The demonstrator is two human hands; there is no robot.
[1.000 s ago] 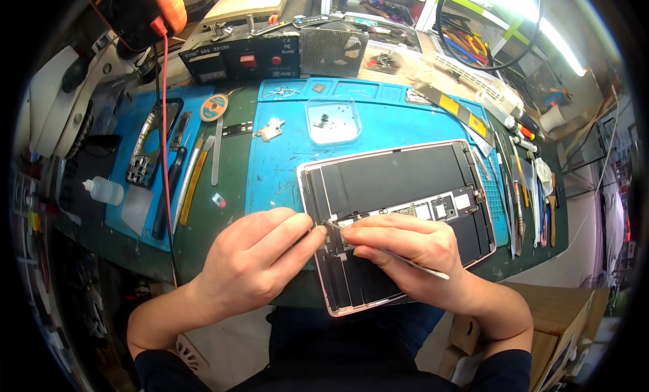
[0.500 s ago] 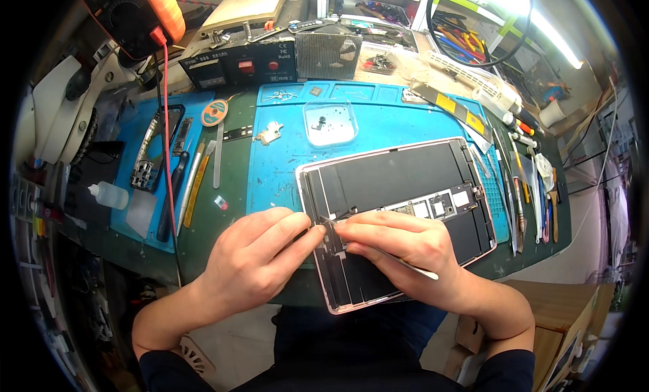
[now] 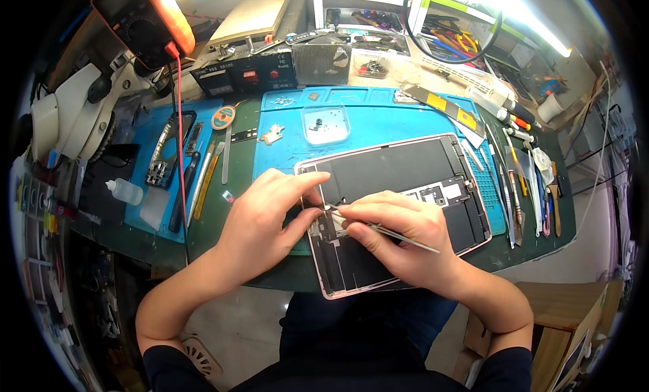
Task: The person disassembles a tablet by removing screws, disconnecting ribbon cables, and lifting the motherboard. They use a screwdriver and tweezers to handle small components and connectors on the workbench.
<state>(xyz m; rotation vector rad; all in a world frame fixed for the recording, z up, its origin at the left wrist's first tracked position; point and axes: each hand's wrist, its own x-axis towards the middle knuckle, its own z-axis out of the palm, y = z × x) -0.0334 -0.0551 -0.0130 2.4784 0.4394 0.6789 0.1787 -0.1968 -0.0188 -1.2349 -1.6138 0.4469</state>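
The right hand (image 3: 409, 233) is closed on slim metal tweezers (image 3: 411, 241), held between thumb and fingers with the tip end low over an opened tablet (image 3: 392, 165). The left hand (image 3: 260, 219) is at the tablet's left edge, its index finger raised apart from the thumb; whether it pinches anything cannot be told.

The tablet lies directly beneath the grip, black cells and a board exposed inside a pale pink rim, partly on a blue mat (image 3: 274, 158).

Containers, located from the grip: beyond it and slightly left, a clear shallow dish (image 3: 326, 140) holds several small dark parts. Farther beyond, moulded compartments run along the mat's far edge; the leftmost contains small silvery pieces (image 3: 280, 100), the next a small square grey piece (image 3: 314, 96). Past these, a clear tray (image 3: 372, 68) holds a heap of small parts, too small to identify. Well to the left, a translucent white bottle (image 3: 125, 192) lies on its side; its contents cannot be determined.
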